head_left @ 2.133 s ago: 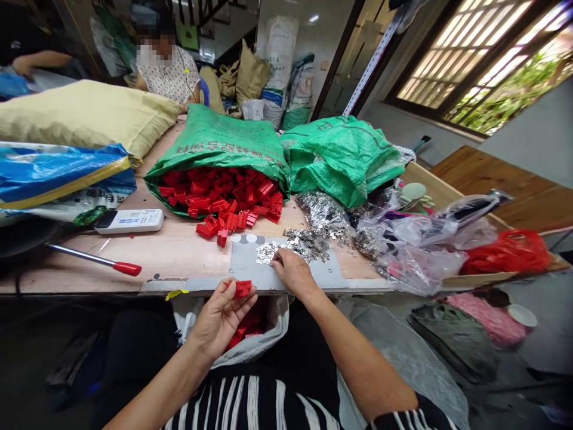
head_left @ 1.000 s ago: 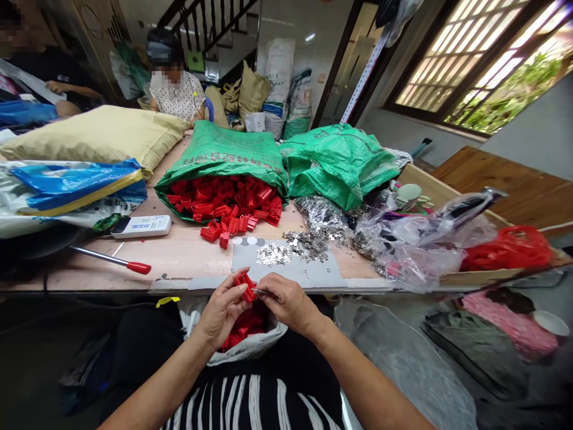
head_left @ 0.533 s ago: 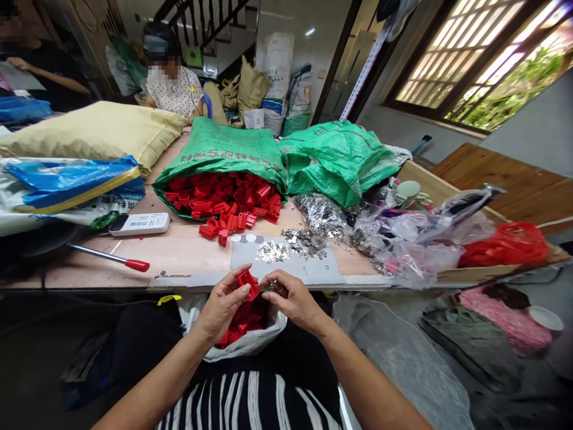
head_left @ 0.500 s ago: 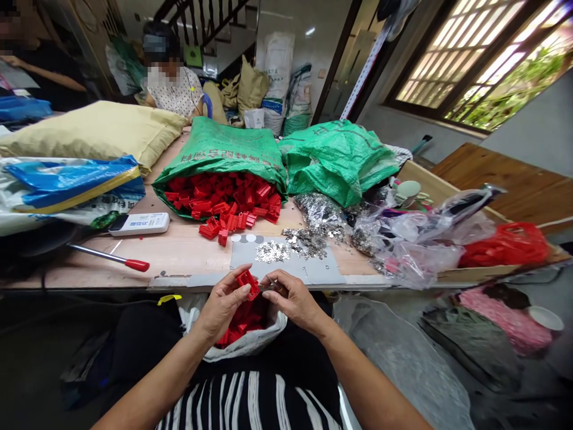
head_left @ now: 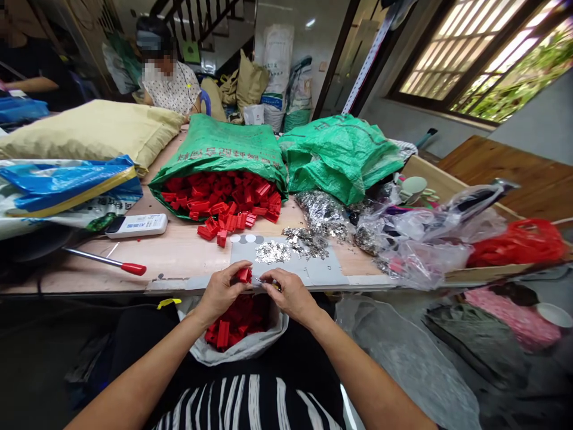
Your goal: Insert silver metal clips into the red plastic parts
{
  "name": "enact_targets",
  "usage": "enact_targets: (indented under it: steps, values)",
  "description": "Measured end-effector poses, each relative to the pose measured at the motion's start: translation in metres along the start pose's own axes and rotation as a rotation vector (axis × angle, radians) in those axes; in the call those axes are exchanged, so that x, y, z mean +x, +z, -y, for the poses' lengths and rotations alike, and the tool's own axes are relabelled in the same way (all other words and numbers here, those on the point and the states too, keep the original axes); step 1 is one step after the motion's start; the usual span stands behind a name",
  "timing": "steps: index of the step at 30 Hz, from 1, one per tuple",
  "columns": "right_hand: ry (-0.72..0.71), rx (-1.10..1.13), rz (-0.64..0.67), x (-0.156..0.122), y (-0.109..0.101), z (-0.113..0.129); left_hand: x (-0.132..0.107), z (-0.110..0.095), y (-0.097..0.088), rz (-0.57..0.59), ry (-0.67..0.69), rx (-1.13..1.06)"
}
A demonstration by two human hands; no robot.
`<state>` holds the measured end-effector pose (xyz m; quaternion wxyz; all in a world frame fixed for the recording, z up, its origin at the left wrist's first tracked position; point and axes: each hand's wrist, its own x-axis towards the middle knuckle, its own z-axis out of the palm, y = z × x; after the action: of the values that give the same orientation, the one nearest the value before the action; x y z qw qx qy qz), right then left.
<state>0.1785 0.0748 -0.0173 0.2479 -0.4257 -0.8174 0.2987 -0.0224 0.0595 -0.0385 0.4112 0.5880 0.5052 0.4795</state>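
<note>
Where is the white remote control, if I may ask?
In the head view, the white remote control lies left on the table, beside the green sack, above a red-handled rod.

The surface (head_left: 179, 263) carries two green woven sacks (head_left: 219, 146), one white remote control (head_left: 136, 226) and one red-handled screwdriver (head_left: 105, 261). Two other people (head_left: 168, 77) sit beyond it; one red plastic part (head_left: 244, 275) is just before it.

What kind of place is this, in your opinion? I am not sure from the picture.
Probably a small workshop doing hand assembly: a green woven sack spills small red plastic parts, loose silver metal pieces lie on a plywood table, and another person sits at its far end.
</note>
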Motion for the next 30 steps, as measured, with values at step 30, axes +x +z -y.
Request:
enact_targets:
  steps: [30]
  values:
    - [0.204, -0.264, 0.101, 0.011, 0.010, 0.028, 0.002, 0.013, -0.003, 0.088, 0.116, 0.289]
